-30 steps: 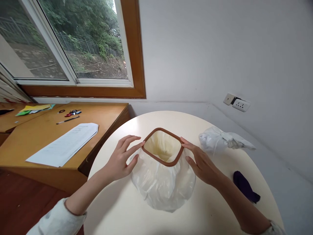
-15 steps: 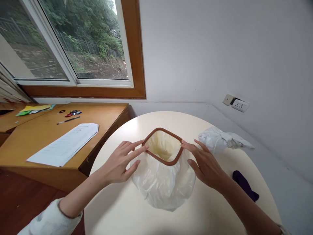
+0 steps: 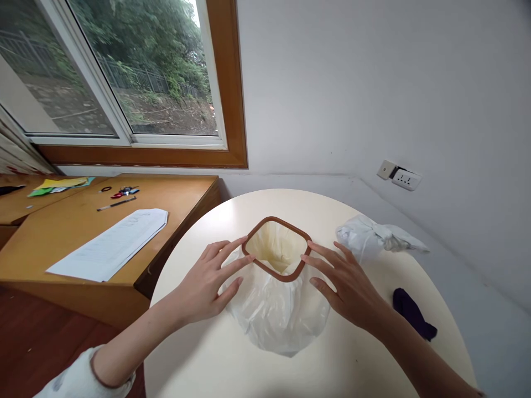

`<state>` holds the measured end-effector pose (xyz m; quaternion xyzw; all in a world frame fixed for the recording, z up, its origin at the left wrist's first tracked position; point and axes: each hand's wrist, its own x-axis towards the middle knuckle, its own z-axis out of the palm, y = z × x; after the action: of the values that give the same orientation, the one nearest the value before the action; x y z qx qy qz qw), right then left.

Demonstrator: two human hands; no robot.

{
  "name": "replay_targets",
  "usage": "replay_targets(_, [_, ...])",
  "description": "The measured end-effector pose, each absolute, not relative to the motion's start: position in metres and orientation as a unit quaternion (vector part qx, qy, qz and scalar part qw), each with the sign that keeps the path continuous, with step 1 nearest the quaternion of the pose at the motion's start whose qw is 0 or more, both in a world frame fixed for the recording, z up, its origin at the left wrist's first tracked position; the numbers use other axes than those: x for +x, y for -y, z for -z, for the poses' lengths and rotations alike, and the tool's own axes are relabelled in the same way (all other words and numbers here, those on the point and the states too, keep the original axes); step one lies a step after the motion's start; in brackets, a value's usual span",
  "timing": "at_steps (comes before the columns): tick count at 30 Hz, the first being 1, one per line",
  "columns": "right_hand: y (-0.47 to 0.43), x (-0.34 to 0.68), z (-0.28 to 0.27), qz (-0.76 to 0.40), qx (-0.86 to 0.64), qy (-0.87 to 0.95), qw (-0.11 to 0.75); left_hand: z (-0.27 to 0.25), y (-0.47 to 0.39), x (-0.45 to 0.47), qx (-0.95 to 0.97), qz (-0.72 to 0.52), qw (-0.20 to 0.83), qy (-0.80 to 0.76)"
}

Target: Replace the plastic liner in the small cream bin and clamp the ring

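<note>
On the round cream table (image 3: 199, 354) stands a trash can lined with a white plastic bag (image 3: 282, 318). Its brown square rim (image 3: 286, 231) clamps the bag, whose skirt hangs loosely around the outside and hides the can's walls. My left hand (image 3: 211, 282) lies at the rim's left corner, fingertips touching it, fingers spread. At the right corner, my right hand (image 3: 348, 282) has its fingertips on the rim, fingers also apart. Neither hand grasps anything.
A knotted white plastic bag (image 3: 369, 237) and a dark purple cloth-like bundle (image 3: 414, 314) lie on the table's right side. Left is a wooden desk (image 3: 182, 193) with papers (image 3: 112, 243), scissors (image 3: 124, 192) and a pen (image 3: 116, 204). A wall socket (image 3: 406, 179) is at the right.
My right hand has shifted slightly left, and a second fingertip now rests on the rim. My left fingers have slid slightly right along it. The trash can stays in place.
</note>
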<state>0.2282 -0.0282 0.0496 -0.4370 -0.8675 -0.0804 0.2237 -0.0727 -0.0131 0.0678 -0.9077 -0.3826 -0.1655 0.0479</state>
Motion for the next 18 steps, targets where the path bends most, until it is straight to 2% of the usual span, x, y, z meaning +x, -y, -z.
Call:
replay_targets(8, [0.036, 0.228, -0.052, 0.058, -0.439, 0.875, 0.197, -0.073, 0.014, -0.070, -0.913, 0.176, 0.045, 0.366])
replay_targets(14, [0.030, 0.225, -0.049, 0.133, -0.478, 0.833, 0.243, -0.071, 0.039, -0.057, -0.913, 0.271, 0.044, 0.302])
replay_targets(18, [0.040, 0.214, -0.052, 0.155, -0.431, 0.841, 0.286, -0.078, 0.038, -0.061, -0.899, 0.311, 0.045, 0.305])
